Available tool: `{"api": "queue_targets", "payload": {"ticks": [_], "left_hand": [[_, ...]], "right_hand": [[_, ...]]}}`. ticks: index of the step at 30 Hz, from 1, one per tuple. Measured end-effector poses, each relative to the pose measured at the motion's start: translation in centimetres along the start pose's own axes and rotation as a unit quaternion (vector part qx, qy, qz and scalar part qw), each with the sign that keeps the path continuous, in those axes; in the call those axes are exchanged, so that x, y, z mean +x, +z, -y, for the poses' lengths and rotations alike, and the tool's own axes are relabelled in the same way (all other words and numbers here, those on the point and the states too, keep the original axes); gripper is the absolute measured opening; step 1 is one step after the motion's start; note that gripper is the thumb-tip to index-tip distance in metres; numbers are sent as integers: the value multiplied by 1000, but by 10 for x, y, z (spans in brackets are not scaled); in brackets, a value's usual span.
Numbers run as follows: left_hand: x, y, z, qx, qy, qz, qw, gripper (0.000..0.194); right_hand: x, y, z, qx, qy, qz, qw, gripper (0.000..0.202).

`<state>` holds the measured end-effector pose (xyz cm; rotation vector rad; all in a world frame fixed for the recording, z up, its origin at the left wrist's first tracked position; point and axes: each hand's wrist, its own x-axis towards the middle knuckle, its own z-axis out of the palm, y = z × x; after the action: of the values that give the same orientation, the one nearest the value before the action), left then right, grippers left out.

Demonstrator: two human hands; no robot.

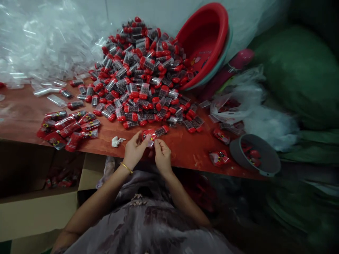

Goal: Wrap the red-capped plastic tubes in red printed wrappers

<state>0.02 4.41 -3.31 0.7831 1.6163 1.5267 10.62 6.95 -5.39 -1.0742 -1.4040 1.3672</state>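
1. Right at the near edge of the red-brown table (pixel 182 146), roughly mid-body, there's a shiny red packet (pixel 148 134) held up between both hands.
2. The left hand (pixel 134 150) has it clamped, thumb laid across the front and fingers tucked behind. The right hand (pixel 163 157) has thumb and fingertips pinched together on the clear lower right edge. So both grips are closed on the same packet.
3. Long axis of the packet? Can't really tell, the left thumb covers too much of it.
4. The relation I'd watch, imo: a red-capped tube (pixel 161 131) lies just past the right fingertips, on the far side from the body. It runs mostly left-right, tipped a bit away toward the right, capped end to the right, dark end toward the packet. Can't tell if it touches the packet.
5. The right hand is clearly closer to that tube. The big heap of tubes (pixel 143 81) sits farther back, beyond both hands.
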Motion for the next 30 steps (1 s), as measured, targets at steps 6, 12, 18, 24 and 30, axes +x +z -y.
{"api": "queue_targets", "payload": {"ticks": [6, 12, 18, 24, 30], "left_hand": [[-2, -4, -18, -145, -214, 133, 957, 49], [-5, -5, -18, -161, -268, 168, 935, 49], [-6, 2, -13, -221, -198, 49, 954, 49], [-11, 9, -12, -200, -89, -11, 976, 58], [-17, 10, -22, -216, -158, 50, 962, 38]], "right_hand": [[-3, -4, 5, -13, -37, 10, 999, 30], [-6, -7, 3, -1, -7, 13, 1000, 31], [-7, -6, -5, 58, 12, 17, 998, 32], [-7, -8, -1, -23, -5, 16, 1000, 31], [-4, -13, 6, -132, -92, -21, 987, 32]]}}
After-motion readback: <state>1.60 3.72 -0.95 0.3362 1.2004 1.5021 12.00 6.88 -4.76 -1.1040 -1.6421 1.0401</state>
